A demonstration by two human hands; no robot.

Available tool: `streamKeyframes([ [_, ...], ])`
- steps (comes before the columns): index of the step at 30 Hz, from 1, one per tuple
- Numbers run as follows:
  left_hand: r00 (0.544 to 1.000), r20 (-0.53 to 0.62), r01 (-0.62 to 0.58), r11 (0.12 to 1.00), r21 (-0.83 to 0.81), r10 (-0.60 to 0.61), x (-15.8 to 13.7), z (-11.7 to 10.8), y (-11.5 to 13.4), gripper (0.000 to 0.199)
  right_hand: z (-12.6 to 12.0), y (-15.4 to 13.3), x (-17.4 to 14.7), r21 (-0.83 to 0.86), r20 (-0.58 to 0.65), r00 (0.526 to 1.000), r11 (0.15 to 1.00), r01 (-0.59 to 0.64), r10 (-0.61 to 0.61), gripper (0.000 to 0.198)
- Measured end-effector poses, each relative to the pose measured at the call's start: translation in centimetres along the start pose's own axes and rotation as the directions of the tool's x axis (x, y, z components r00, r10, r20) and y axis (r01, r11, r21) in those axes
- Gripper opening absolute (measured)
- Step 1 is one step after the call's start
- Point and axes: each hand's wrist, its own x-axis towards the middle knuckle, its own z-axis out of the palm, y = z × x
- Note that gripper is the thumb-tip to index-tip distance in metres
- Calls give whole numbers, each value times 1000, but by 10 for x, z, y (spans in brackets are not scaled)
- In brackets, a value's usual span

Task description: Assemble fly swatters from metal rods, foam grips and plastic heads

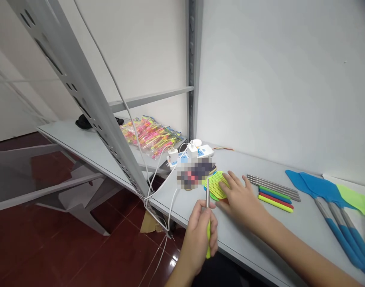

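Observation:
My left hand [201, 226] is closed around a fly swatter handle [208, 195], a metal rod with a yellow-green grip, its bare metal end pointing up and away. My right hand [240, 195] reaches in from the right with fingers spread over a yellow-green perforated fly swatter head [217, 183]. This head lies on top of a small pile of other heads, with blue, green and red edges peeking out. The rod's tip overlaps the left side of the pile in view; whether they touch I cannot tell.
Metal rods [273, 186] and coloured grips [276, 199] lie right of my right hand. Farther right are blue fly swatters [334, 207] and yellow-green ones [357, 199]. A power strip [206, 151], blurred phone-like object [196, 174], cables and shelf post [89, 107] stand left, beside bagged colourful items [152, 135].

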Motion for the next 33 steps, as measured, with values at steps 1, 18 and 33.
streamKeyframes([
  [1, 1000, 4, 9, 1000, -18, -9, 1, -1, 0, 16, 2, -1, 0, -24, -6, 1000, 1000, 9, -10, 37],
  [18, 996, -31, -87, 996, -25, 86, 17, 60, 15, 36, -58, 7, -48, 27, -554, 807, 964, 263, -205, 26],
  [33, 921, 383, -135, 979, 153, 67, -6, 119, -15, 29, -87, 61, -147, 908, 418, 789, -246, -340, 450, 50],
])
